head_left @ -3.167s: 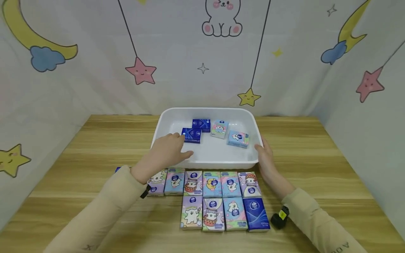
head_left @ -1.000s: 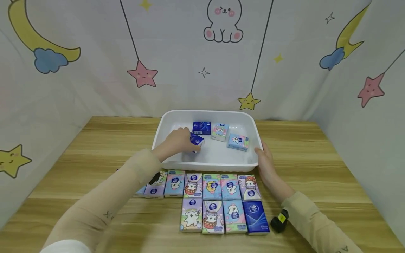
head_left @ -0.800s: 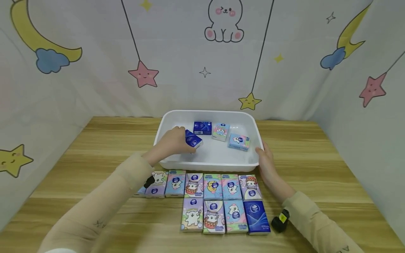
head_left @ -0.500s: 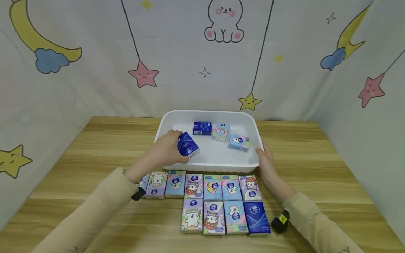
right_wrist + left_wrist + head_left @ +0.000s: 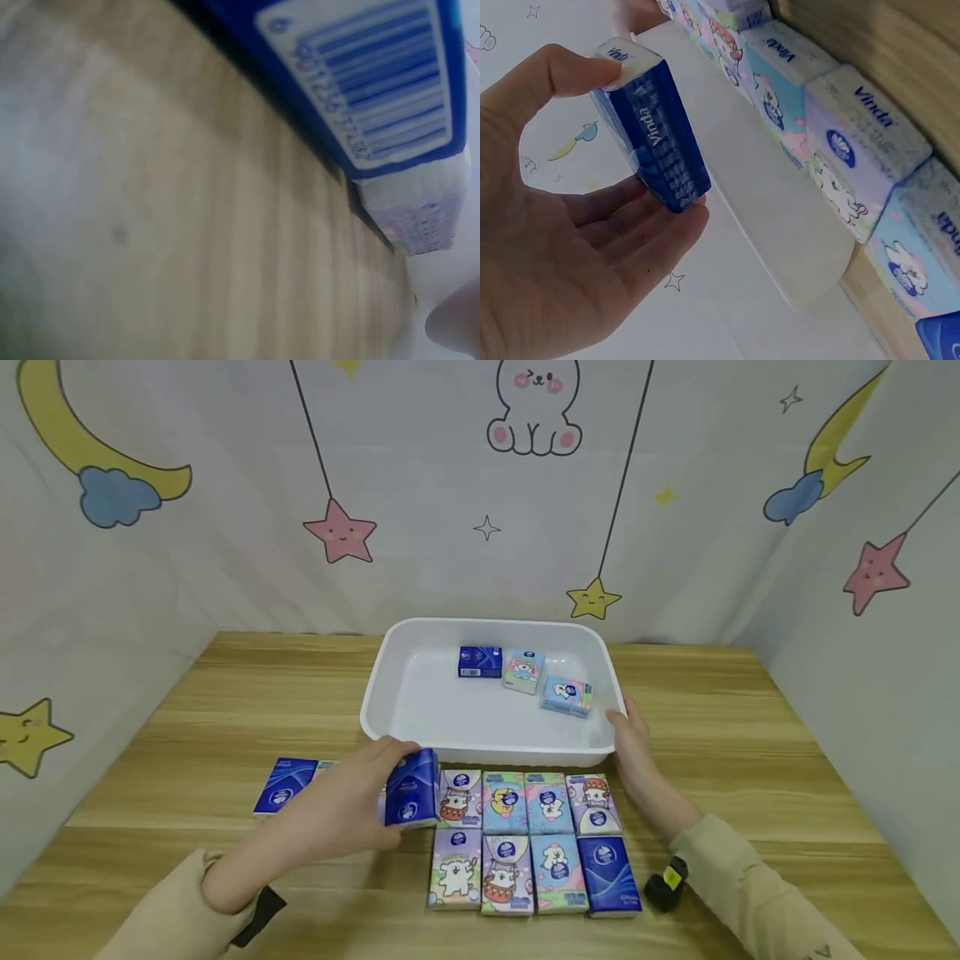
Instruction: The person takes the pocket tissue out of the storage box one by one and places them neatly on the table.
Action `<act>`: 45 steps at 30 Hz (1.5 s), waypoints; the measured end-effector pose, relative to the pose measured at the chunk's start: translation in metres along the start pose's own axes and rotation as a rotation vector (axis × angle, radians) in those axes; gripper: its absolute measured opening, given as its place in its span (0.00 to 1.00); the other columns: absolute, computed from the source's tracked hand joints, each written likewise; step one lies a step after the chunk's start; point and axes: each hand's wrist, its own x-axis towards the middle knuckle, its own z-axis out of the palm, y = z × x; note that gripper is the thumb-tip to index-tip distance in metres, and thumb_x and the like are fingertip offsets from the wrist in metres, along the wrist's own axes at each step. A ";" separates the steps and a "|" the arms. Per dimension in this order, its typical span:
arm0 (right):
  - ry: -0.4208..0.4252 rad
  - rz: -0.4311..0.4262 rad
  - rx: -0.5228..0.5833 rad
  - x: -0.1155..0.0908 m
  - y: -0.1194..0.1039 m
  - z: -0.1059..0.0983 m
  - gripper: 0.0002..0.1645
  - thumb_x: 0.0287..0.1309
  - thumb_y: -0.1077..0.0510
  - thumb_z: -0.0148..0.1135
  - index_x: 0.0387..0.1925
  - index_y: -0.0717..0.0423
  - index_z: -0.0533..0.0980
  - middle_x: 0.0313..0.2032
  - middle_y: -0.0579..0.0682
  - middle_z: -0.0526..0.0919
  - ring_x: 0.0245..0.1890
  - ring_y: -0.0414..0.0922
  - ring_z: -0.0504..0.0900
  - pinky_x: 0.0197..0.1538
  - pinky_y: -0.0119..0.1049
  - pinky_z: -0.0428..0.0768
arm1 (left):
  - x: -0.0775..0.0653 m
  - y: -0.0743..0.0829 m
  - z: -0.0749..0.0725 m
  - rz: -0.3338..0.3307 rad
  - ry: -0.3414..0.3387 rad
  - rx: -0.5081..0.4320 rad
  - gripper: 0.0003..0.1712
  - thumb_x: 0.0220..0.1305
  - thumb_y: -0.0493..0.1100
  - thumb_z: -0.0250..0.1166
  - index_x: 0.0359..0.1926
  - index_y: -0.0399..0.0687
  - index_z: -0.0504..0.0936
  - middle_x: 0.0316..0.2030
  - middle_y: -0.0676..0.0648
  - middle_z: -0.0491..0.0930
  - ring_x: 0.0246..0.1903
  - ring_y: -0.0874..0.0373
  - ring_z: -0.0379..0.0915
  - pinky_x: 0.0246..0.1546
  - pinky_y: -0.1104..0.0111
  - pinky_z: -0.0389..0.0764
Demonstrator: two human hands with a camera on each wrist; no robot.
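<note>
Wooden table (image 5: 750, 752) | left hand (image 5: 341, 810) pinches blue tissue pack (image 5: 411, 788) above pack rows (image 5: 525, 835) | right hand (image 5: 633, 752), fingers relaxed, touches white tray (image 5: 420, 693)

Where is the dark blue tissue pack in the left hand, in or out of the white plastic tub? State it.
Out. The left hand pinches the dark blue tissue pack above the table's rows of packs, in front of the white plastic tub.

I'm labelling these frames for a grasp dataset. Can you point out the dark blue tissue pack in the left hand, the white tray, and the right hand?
dark blue tissue pack (image 5: 411, 787), head view, on its front face.
white tray (image 5: 375, 697), head view, on its left rim.
right hand (image 5: 634, 745), head view, on the back of the hand.
</note>
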 end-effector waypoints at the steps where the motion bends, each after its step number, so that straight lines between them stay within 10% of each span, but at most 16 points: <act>1: 0.001 0.003 -0.003 0.000 0.000 0.000 0.34 0.71 0.62 0.34 0.75 0.54 0.43 0.76 0.55 0.48 0.74 0.53 0.52 0.76 0.47 0.55 | -0.004 0.000 0.002 -0.004 -0.014 0.004 0.54 0.38 0.43 0.78 0.68 0.44 0.62 0.65 0.42 0.69 0.60 0.45 0.71 0.55 0.50 0.78; 13: 0.016 0.006 -0.012 0.001 0.001 -0.001 0.34 0.70 0.63 0.36 0.75 0.55 0.44 0.75 0.55 0.49 0.74 0.54 0.53 0.75 0.48 0.56 | -0.026 0.004 0.027 -0.044 -0.125 0.035 0.53 0.36 0.43 0.78 0.67 0.45 0.66 0.66 0.39 0.68 0.65 0.42 0.66 0.63 0.47 0.70; 45: 0.001 0.023 0.011 0.003 0.001 -0.001 0.35 0.70 0.63 0.35 0.75 0.52 0.43 0.76 0.51 0.47 0.75 0.50 0.51 0.76 0.44 0.54 | -0.036 -0.001 0.054 0.075 -0.108 0.178 0.47 0.37 0.39 0.73 0.64 0.43 0.68 0.57 0.46 0.72 0.58 0.49 0.66 0.61 0.46 0.72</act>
